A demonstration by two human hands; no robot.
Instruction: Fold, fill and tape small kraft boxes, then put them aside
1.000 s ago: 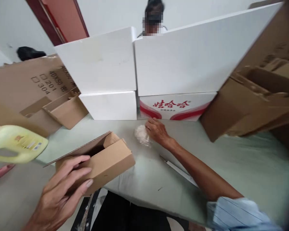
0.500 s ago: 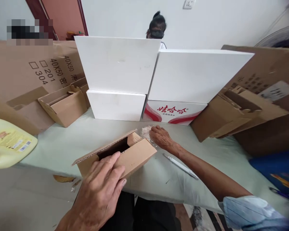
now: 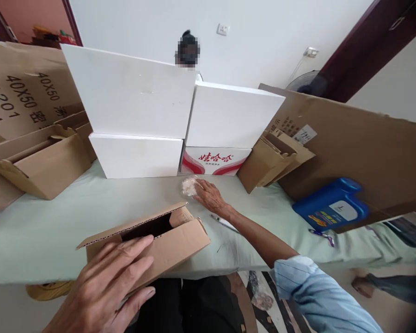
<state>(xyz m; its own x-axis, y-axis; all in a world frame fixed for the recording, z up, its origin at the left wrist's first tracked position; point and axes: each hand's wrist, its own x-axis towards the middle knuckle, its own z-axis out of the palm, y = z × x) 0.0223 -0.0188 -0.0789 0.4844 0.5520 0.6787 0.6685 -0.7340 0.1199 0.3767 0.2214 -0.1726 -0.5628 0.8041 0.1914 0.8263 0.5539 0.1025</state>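
Note:
A small open brown carton (image 3: pixel 180 245) lies tilted at the table's front edge, its dark inside showing. My left hand (image 3: pixel 114 277) rests on the near side of this carton, fingers spread and slightly bent. Beyond the carton, my right hand (image 3: pixel 210 196) has its fingers closed at the edge of a crumpled clear plastic piece (image 3: pixel 189 186) on the cloth. A white pen-like tool (image 3: pixel 225 223) lies under my right forearm, partly hidden.
White boxes (image 3: pixel 135 157) stand stacked at the back, one with red lettering (image 3: pixel 217 161). Brown cartons (image 3: pixel 52 171) stand left, others (image 3: pixel 266 162) right. A blue bottle (image 3: pixel 333 206) and purple pen (image 3: pixel 321 236) lie right. A person's head (image 3: pixel 187 50) shows behind.
The view has turned to the right, bringing the blue bottle fully in. My right hand and the plastic have shifted slightly away from the carton. My left hand stays on the carton.

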